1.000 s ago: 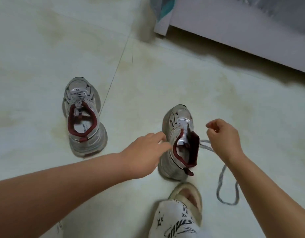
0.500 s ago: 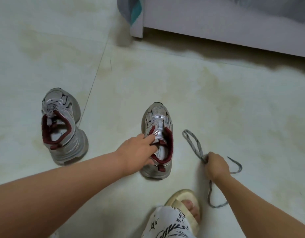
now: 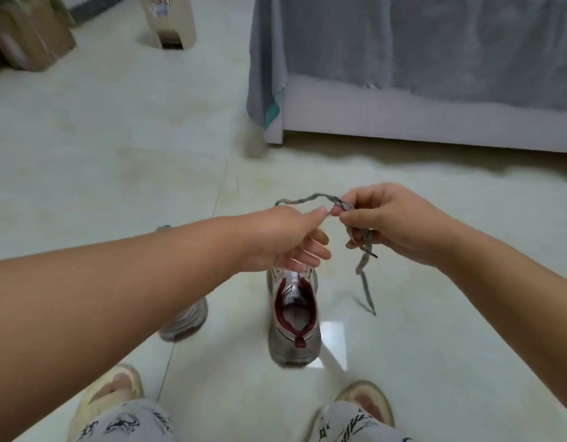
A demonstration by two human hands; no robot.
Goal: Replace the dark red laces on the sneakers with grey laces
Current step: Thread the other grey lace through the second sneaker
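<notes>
Both hands are raised above the floor. The right hand (image 3: 390, 224) pinches a flat grey woven lace (image 3: 360, 247); the left hand (image 3: 285, 237), at its nine o'clock, pinches the lace's far loop. The grey-and-maroon mesh sneaker (image 3: 295, 317) stands below at six o'clock, and a second sneaker (image 3: 185, 320) is half hidden behind the left forearm.

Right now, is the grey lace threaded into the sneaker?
No, the grey lace hangs from the right hand above the floor, clear of the sneaker.
</notes>
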